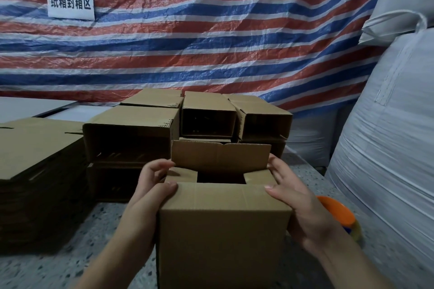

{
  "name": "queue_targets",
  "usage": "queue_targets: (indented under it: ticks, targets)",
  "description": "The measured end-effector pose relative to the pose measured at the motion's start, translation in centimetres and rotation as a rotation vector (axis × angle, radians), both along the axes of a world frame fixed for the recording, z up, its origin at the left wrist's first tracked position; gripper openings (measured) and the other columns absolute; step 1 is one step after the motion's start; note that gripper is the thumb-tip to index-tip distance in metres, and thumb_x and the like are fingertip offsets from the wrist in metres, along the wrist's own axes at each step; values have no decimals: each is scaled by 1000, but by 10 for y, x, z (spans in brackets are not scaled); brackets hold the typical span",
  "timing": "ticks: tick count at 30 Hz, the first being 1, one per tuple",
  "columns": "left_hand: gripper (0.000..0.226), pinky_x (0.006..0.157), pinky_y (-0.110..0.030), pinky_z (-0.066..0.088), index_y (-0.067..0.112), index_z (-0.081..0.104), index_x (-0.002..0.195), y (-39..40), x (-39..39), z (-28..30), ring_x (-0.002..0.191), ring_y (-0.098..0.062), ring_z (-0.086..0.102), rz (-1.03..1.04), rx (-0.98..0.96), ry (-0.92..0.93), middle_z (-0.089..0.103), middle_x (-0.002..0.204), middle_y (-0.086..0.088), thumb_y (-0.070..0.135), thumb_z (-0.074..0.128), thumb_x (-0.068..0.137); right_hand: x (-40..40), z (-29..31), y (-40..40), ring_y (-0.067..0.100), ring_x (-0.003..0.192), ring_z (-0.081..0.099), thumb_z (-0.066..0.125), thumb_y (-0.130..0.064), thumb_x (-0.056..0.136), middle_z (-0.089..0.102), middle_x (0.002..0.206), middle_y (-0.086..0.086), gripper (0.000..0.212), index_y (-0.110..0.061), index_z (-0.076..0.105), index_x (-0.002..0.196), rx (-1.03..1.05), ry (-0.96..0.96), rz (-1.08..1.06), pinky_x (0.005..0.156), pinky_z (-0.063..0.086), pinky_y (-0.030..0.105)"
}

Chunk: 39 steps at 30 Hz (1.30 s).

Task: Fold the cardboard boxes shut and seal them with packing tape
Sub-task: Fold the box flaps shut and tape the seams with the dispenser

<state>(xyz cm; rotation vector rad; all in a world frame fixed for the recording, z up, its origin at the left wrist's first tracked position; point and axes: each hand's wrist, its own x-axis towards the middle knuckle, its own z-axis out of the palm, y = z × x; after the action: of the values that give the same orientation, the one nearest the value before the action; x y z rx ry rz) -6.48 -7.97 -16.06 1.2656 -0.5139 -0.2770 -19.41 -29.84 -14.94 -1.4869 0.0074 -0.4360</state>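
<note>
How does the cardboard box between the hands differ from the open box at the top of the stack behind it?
The brown cardboard box in the hands stands upright, its opening upward; the brown stacked box lies on its side, its opening toward the camera. The held box has both short flaps folded in and its far flap raised; the stacked box shows no folded flaps. The left hand and right hand touch only the held box. Both are plain brown corrugated cardboard, untaped.

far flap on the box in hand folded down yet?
No. The far flap stands upright behind the opening of the box, while both side flaps are already folded in.
</note>
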Motion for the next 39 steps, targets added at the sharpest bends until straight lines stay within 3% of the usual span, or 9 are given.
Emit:
queue_targets:
  ticks: [4,7,11,15,19,27,32,34,39]
  targets:
    - [68,79,-31,47,47,53,121,2,3,9,103,-7,64,-49,-51,-48,61,116,29,16,69,62,0,1,-8,0,129,55,70,-27,77,55,139,-32,71,-58,40,134,-164,9,-11,100,51,25]
    - [81,89,-21,42,47,43,134,4,8,15,117,11,51,-92,-37,-145,53,131,33,8,65,67,0,9,-12,-8,145,28,70,-27,79,30,156,-32,93,-52,19,152,-367,16,-34,119,26,26]
    - [86,96,-24,40,44,42,138,5,6,18,121,7,53,-118,-28,-190,57,132,27,5,70,67,0,10,-18,-3,146,31,69,-21,83,40,153,-28,86,-49,25,152,-424,-33,-14,121,23,30]
    - [62,90,-37,44,41,58,126,9,4,15,109,-13,63,-26,10,-242,70,112,6,13,72,73,0,1,-16,11,124,58,66,-21,83,65,122,-12,59,-33,52,139,-332,-84,-74,104,49,41]
    - [23,84,-29,41,32,78,91,12,2,13,103,-5,62,-14,102,-320,71,106,8,24,65,74,3,-7,-12,12,112,65,63,-19,79,71,110,-7,26,-20,72,104,-277,-147,-169,92,49,36]
    - [37,87,-25,38,27,80,78,15,1,23,104,3,60,31,223,-395,70,105,10,0,58,92,10,-11,-13,17,113,64,56,-11,82,71,100,9,18,-5,73,81,-335,-258,-183,95,49,24]
    - [25,118,-40,17,51,68,95,17,-9,52,123,21,28,190,776,-877,51,106,47,31,54,90,9,-10,-13,16,112,64,55,-12,84,71,101,8,19,-8,73,81,-361,-266,-169,95,49,22]
    - [31,122,-39,2,49,63,112,5,-25,63,137,7,24,214,919,-1152,51,121,39,48,40,90,9,-9,-14,14,113,64,55,-12,84,71,100,5,19,-11,74,79,-355,-253,-157,94,49,21]
    - [76,110,-14,10,48,36,145,-20,-47,52,138,11,23,73,989,-1233,35,148,32,78,1,84,9,-9,-15,14,116,62,56,-15,85,71,102,2,22,-19,76,78,-365,-246,-130,97,48,26]
